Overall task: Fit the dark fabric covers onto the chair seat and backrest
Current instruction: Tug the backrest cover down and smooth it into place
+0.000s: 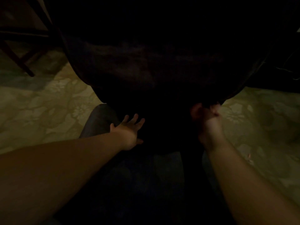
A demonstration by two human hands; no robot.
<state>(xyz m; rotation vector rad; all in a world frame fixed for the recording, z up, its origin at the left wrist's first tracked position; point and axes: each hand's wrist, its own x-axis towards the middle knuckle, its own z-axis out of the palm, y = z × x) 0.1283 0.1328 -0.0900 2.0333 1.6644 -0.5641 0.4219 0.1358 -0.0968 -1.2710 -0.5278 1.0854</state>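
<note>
The scene is very dim. A dark fabric cover (146,67) lies stretched over a wide rounded chair part that fills the upper middle of the head view; I cannot tell whether it is the seat or the backrest. My left hand (129,132) lies flat with fingers spread against the cover's near lower side. My right hand (205,112) has its fingers curled round the cover's near edge at the lower right. The chair under the fabric is hidden.
A pale floral-patterned floor (40,111) shows on both sides. Dark wooden legs of other furniture (19,57) stand at the upper left. More dark cloth (276,75) lies at the right. My knee in grey trousers (100,117) is beside my left hand.
</note>
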